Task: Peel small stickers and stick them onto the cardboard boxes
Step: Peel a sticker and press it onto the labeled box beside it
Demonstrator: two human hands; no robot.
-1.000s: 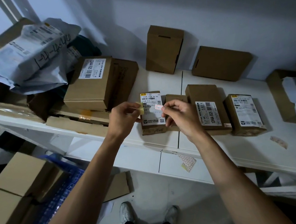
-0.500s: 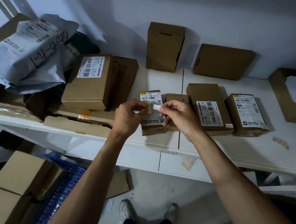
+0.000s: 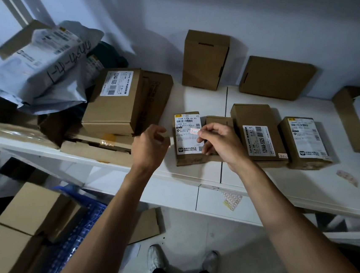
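The person's right hand (image 3: pixel 221 142) pinches a small white sticker (image 3: pixel 195 131) with red print between thumb and forefinger, holding it over the white shipping label (image 3: pixel 188 133) on a small cardboard box (image 3: pixel 188 138) that lies flat on the white surface (image 3: pixel 175 185). Whether the sticker already touches the label cannot be told. The left hand (image 3: pixel 150 147) hovers just left of that box, its fingers (image 3: pixel 159 130) curled loosely inward; nothing can be made out between them. Partly hidden behind the right hand sits a smaller plain box (image 3: pixel 218 120), and further right lie two more labelled boxes: a longer one (image 3: pixel 259 132) with a small red-printed sticker (image 3: pixel 282 155) at its near corner, and a squatter one (image 3: pixel 305 143) beside it. A sheet of stickers (image 3: pixel 232 198) rests near the front edge of the surface, and a strip of paper (image 3: pixel 346 177) lies further right. At the back, one plain box (image 3: pixel 205 59) stands upright and another (image 3: pixel 276 76) leans against the wall. To the left, a larger labelled box (image 3: pixel 114 101) sits beside grey mailing bags (image 3: pixel 47 70).
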